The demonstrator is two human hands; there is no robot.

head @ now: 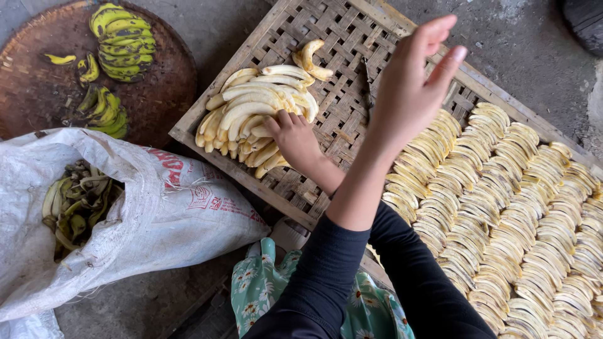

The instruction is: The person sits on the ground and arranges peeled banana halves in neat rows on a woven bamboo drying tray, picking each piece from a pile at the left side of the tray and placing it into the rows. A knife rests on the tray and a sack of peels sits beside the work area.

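Left hand (295,139): fingers resting on pale peeled banana pile (254,113); pinching unclear.
Right hand (411,88): raised, fingers loosely spread, empty.
Handling: likely soft, slippery; take mid-length, gently.

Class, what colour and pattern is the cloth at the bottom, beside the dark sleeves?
Green with small white flowers: the floral cloth, best in the head view.

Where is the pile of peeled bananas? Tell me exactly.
In the head view, the pile of peeled bananas lies at the woven bamboo tray's left corner, under the left hand, right of the round basket.

Pale-yellow peeled bananas (254,110); green-floral cloth (264,289)
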